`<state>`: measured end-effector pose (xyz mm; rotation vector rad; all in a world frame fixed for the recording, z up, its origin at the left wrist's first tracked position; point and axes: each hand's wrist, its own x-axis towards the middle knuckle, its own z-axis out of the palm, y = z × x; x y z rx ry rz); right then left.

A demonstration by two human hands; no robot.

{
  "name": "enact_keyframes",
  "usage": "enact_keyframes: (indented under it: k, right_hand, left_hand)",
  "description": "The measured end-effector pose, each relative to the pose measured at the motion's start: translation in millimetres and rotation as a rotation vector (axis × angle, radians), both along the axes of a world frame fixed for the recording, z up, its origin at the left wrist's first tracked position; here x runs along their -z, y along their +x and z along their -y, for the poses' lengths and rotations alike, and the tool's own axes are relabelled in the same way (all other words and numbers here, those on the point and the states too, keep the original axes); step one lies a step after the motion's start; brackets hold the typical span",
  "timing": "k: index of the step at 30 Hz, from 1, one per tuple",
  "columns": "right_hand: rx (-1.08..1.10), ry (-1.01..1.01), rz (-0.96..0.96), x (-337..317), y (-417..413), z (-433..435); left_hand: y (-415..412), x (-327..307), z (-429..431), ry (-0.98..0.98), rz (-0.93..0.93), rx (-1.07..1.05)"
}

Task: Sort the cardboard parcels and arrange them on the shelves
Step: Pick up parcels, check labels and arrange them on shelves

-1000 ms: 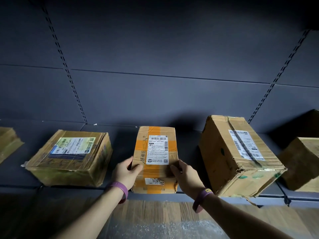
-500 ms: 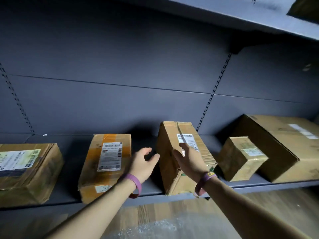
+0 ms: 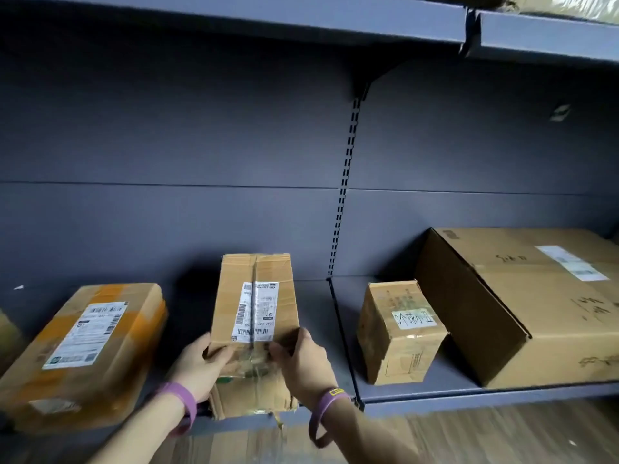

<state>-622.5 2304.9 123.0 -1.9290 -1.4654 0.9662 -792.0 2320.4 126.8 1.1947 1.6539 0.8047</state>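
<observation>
A worn brown parcel with a white shipping label (image 3: pixel 256 306) stands on the grey shelf (image 3: pixel 418 396) in the middle of the view. My left hand (image 3: pixel 202 366) grips its front left corner and my right hand (image 3: pixel 301 363) grips its front right corner. To its left lies a parcel with orange tape (image 3: pixel 87 349). On the right of the shelf divider sit a small box with a handwritten label (image 3: pixel 398 333) and a large carton (image 3: pixel 522 303).
An upper shelf (image 3: pixel 268 18) runs overhead, with something stored at its top right. A slotted upright (image 3: pixel 345 195) splits the dark back panel. Wooden floor (image 3: pixel 502 430) shows below the shelf edge. Another box edge pokes in at the far left.
Both hands left the orange-taped parcel, moved right and took hold of the worn brown parcel. The view shifted right and up.
</observation>
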Motion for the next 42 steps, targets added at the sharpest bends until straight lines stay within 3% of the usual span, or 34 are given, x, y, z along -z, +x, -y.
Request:
enact_keyframes:
  k: [5, 14, 26, 29, 34, 42]
  right_hand:
    - [0.001, -0.036, -0.033, -6.6, 6.1, -5.3]
    - [0.053, 0.146, -0.163, 0.7, 8.6, 20.0]
    - [0.041, 0.244, -0.295, -4.3, 4.0, 60.6]
    - [0.042, 0.265, -0.282, -10.1, 2.7, 65.2]
    - [0.084, 0.341, -0.269, -23.0, 0.5, 49.0]
    - [0.085, 0.192, -0.052, 0.9, -1.7, 10.6]
  left_hand:
    - [6.9, -9.2, 3.5, 0.012, -0.098, 0.029]
    - [-8.6, -12.8, 26.7, 0.021, 0.048, 0.034]
    - [-11.0, -7.2, 59.1, 0.245, -0.057, 0.055]
    - [-13.6, -6.7, 57.4, 0.264, -0.033, 0.058]
    - [-16.5, -21.3, 38.1, 0.347, 0.168, 0.046]
    - [-13.8, 9.3, 3.4, 0.263, 0.102, 0.042]
